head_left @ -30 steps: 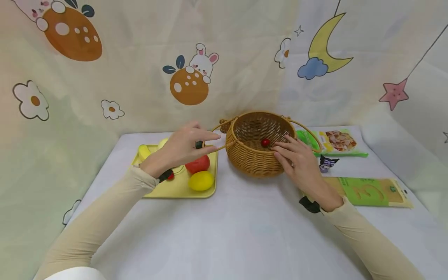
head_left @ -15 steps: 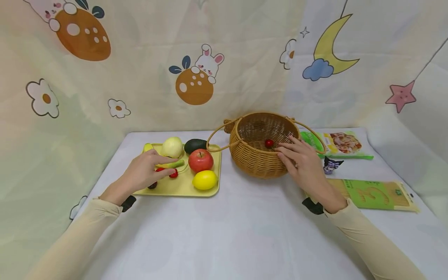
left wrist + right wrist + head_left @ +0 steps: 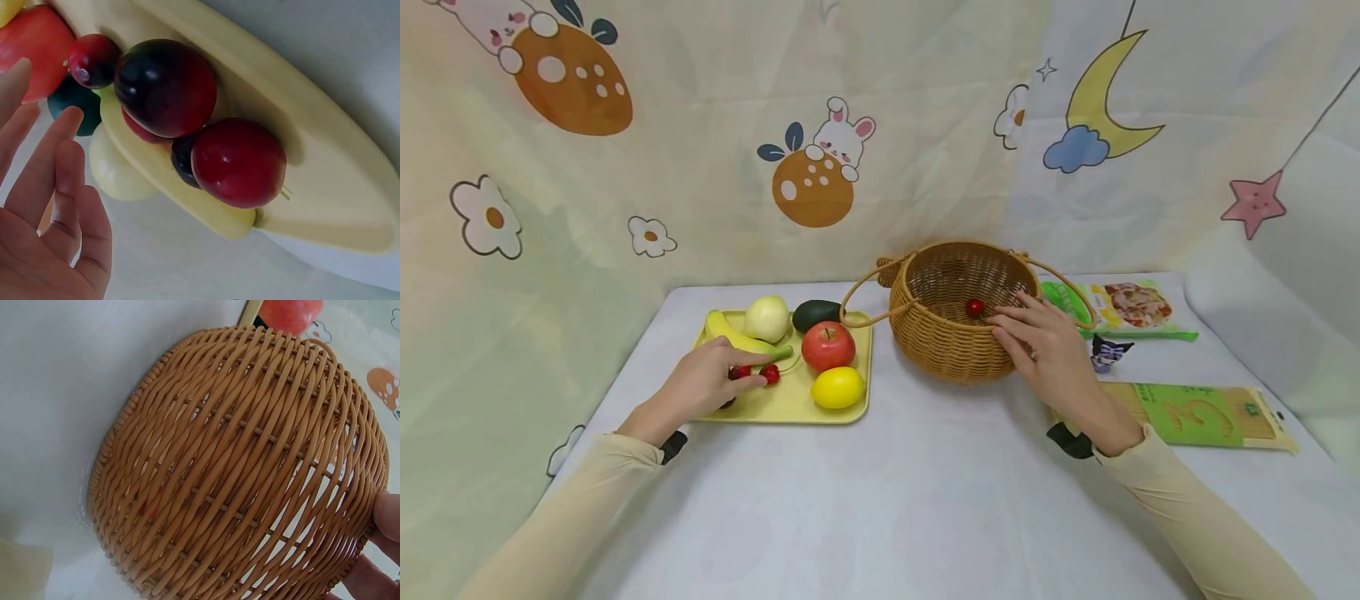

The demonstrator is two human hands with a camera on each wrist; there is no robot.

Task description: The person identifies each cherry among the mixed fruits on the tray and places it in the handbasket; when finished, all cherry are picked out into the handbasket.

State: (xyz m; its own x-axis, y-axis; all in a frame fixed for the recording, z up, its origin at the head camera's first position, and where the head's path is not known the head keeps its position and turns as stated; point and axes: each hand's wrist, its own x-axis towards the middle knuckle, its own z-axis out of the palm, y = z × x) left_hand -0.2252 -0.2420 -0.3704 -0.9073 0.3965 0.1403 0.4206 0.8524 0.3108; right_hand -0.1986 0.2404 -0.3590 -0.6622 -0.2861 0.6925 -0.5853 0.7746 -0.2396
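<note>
In the head view my left hand (image 3: 700, 377) reaches over the yellow tray (image 3: 790, 412), thumb and forefinger spread beside two red cherries (image 3: 770, 375). Its fingers (image 3: 69, 162) look apart in the left wrist view, holding nothing. Beyond them lie dark red round fruits (image 3: 239, 164) and a banana (image 3: 231, 222), whose stem end (image 3: 782, 352) shows near the forefinger in the head view. My right hand (image 3: 1045, 350) grips the near right rim of a wicker basket (image 3: 947, 354), fingers over the edge. Inside the basket is one red cherry (image 3: 975, 307).
The tray also bears a pale round onion-like thing (image 3: 767, 319), an avocado (image 3: 815, 316), a red apple (image 3: 828, 346) and a lemon (image 3: 838, 387). Right of the basket lie a green food packet (image 3: 1131, 308), a small dark figurine (image 3: 1107, 354) and a noodle pack (image 3: 1202, 415).
My left hand has left the basket's left handle, moving left and down to the cherries on the tray. The handle now hangs over the tray's edge. My right hand has stayed on the rim.
</note>
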